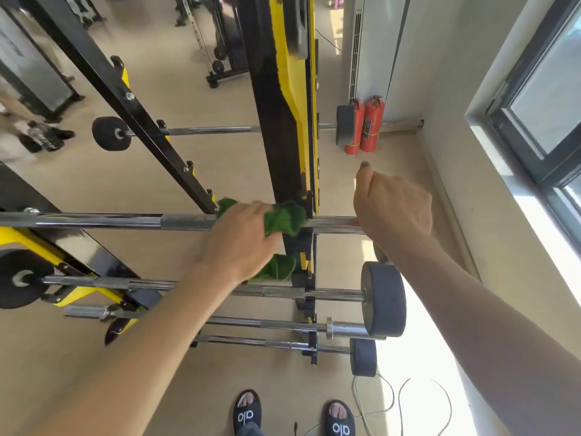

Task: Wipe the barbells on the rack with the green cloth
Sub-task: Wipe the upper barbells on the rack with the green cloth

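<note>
A chrome barbell (125, 221) lies across the upper hooks of a black and yellow rack (284, 127). My left hand (242, 237) presses a crumpled green cloth (284, 220) around this bar, just left of the rack's right upright. My right hand (393, 206) grips the same bar's right end, past the upright. Below hang more barbells (283, 292) with dark round weights (382, 298) on their right ends. One further barbell (207, 130) rests higher up the rack.
Two red fire extinguishers (366, 125) stand by the white wall at the back right. A window (547, 99) is on the right. Loose cords (405, 401) lie on the beige floor near my slippered feet (246, 410). Other gym machines (220, 42) stand far back.
</note>
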A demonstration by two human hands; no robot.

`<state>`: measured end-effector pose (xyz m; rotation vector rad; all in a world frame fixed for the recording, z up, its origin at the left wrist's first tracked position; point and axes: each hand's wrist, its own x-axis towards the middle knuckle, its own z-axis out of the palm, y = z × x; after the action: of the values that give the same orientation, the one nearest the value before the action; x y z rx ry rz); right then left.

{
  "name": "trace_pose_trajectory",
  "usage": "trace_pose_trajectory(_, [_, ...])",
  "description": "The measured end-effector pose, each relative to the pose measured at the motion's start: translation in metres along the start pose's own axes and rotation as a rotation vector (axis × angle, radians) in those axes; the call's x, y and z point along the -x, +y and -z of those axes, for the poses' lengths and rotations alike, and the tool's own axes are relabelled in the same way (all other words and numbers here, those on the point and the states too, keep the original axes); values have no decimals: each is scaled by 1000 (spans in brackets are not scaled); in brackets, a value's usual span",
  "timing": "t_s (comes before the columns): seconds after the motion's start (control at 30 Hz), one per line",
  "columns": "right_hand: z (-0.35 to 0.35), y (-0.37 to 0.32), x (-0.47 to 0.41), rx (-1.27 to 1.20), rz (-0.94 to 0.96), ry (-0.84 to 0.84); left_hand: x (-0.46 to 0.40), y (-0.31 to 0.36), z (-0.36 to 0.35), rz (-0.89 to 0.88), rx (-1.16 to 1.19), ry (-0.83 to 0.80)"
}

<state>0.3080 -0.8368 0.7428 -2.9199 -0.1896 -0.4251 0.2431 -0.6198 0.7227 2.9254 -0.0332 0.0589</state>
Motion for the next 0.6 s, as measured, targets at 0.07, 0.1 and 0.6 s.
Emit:
trace_pose_trajectory(0.07, [0,0,0,-1,-1,-5,4,32,-11,-44,83,35])
trace_pose_trajectory(0.1, [0,0,0,-3,-6,-11,4,32,-11,-63,97,47])
trace_pose_trajectory(0.6, [0,-1,2,-3,0,15,-12,-24,-4,-2,10,-53])
